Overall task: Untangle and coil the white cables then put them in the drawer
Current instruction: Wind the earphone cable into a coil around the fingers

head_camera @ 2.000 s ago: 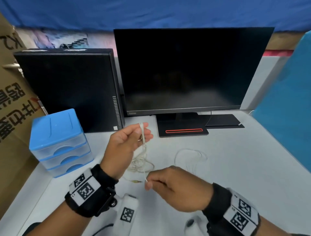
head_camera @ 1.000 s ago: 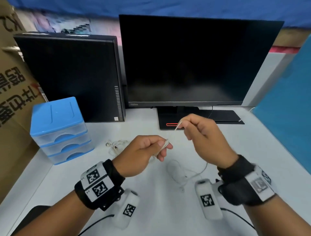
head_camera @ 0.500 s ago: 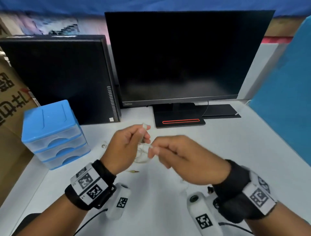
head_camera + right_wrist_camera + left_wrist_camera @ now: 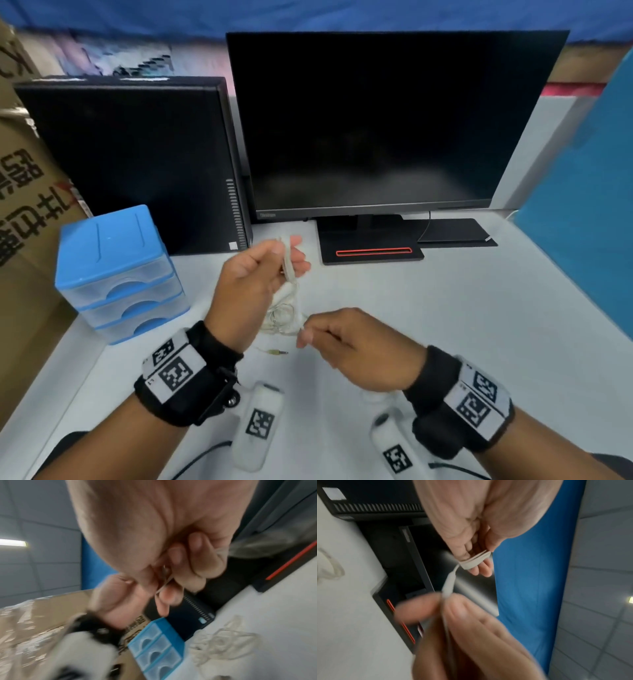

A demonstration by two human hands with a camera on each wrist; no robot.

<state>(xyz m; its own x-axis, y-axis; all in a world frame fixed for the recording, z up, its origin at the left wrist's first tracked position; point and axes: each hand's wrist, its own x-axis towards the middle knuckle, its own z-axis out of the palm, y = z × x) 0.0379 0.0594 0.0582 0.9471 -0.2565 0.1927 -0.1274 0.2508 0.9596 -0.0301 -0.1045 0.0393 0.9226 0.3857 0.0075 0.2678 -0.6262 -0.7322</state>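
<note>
White desk (image 4: 428, 325), blue drape across the back wall. Left edge: cardboard box (image 4: 24, 192) with printed characters. Blue three-drawer unit (image 4: 116, 274), drawers closed, standing at the desk's left side. Behind it, black computer tower (image 4: 137, 161); beside that, dark monitor (image 4: 376, 120) on a stand with a red strip. Blue panel (image 4: 589, 212) at right.

Left hand (image 4: 253, 284): raised, thumb and fingers pinching several turns of white cable (image 4: 287, 263) wound over the fingertips. Loose cable loops hang below to the desk; a jack plug (image 4: 277, 352) lies near the wrist.

Right hand (image 4: 356, 346): lower, knuckles up, fingertips pinching a strand of the same cable.
</note>
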